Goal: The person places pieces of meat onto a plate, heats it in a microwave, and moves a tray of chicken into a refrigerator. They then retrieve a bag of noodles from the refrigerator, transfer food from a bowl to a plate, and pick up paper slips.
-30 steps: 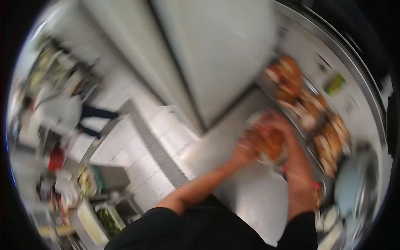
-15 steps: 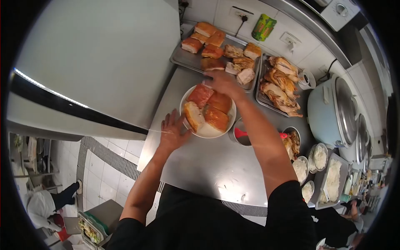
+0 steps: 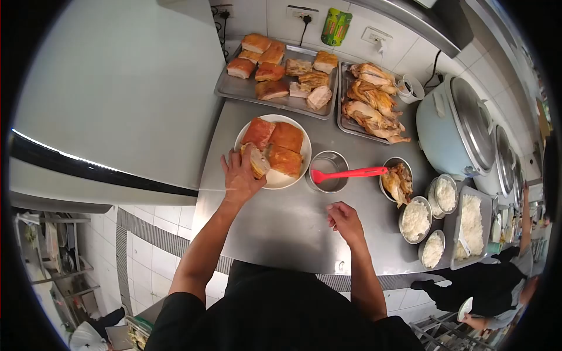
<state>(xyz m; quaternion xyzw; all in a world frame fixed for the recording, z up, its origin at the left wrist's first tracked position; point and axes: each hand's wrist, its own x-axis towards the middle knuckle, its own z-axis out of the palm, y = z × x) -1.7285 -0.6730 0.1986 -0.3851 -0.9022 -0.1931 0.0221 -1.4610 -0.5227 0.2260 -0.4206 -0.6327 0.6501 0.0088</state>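
Observation:
A white plate (image 3: 295, 181) holds several pieces of roast pork with browned skin. My left hand (image 3: 239, 178) grips the left-hand piece of roast pork (image 3: 257, 161), its fingers over the top and side and partly covering it. My right hand (image 3: 346, 222) hovers above the steel table (image 3: 275, 228), fingers curled in and nothing visible in them. Just beyond it stands a steel pot (image 3: 329, 184), across which lies a red brush (image 3: 351, 173). To the right of that is a bowl of cooked chicken pieces (image 3: 398, 181).
A tray of roast pork (image 3: 234, 88) and a tray of roast chickens (image 3: 374, 105) line the back. Large rice cookers (image 3: 445, 126), rice bowls (image 3: 415, 219) and a rice tray (image 3: 468, 228) stand right. A fridge (image 3: 117, 99) borders the left. Another person (image 3: 486, 286) is at right.
My right hand has moved from the plate's far edge back toward my body. My left hand has gone from open beside the plate to gripping the left-hand pork piece. The view has shifted.

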